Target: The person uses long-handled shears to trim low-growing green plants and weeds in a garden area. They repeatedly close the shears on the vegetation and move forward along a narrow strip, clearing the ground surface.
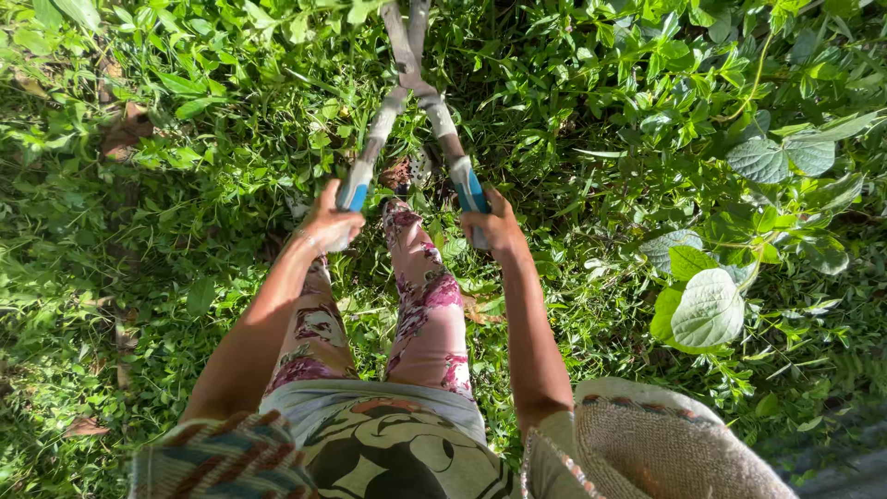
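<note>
I hold a pair of long garden shears [408,74] out in front of me, blades pointing away toward the top of the view. My left hand [330,222] grips the left blue handle [353,191]. My right hand [496,225] grips the right blue handle [469,187]. The handles are spread apart, and the metal arms cross at a pivot near the top. The blade tips run out of view at the upper edge. My legs in pink patterned trousers [427,310] stand in the greenery below the shears.
Dense green weeds and grass [166,231] cover the ground all around. A plant with large pale leaves [707,310] grows on the right. A woven bag [665,444] hangs at my right side, and a striped fabric [222,462] at my left.
</note>
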